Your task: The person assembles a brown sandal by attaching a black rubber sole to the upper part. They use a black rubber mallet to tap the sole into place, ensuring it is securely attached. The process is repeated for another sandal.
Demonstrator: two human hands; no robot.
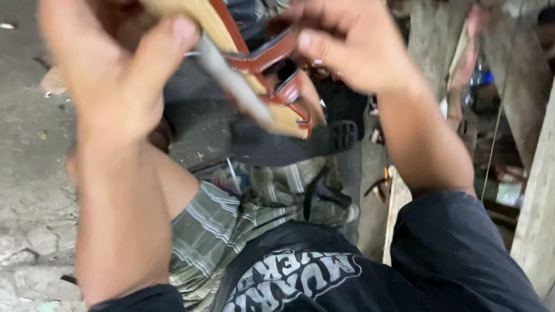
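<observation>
**Two hands close on a strapped sandal**

Both hands work a tan-soled sandal [277, 98] with reddish-brown straps, raised near the camera above the lap. The left hand [110, 75] is curled shut around a blurred grey blade-like tool [234, 86], thumb pressed along it, apparently to steer its tip at the sole's edge. The right hand [352, 49] pinches a strap [266, 55], seemingly to steady the shoe. Both forearms angle upward, elbows low. Plaid shorts [231, 225] and the concrete floor [29, 173] lie below.
</observation>
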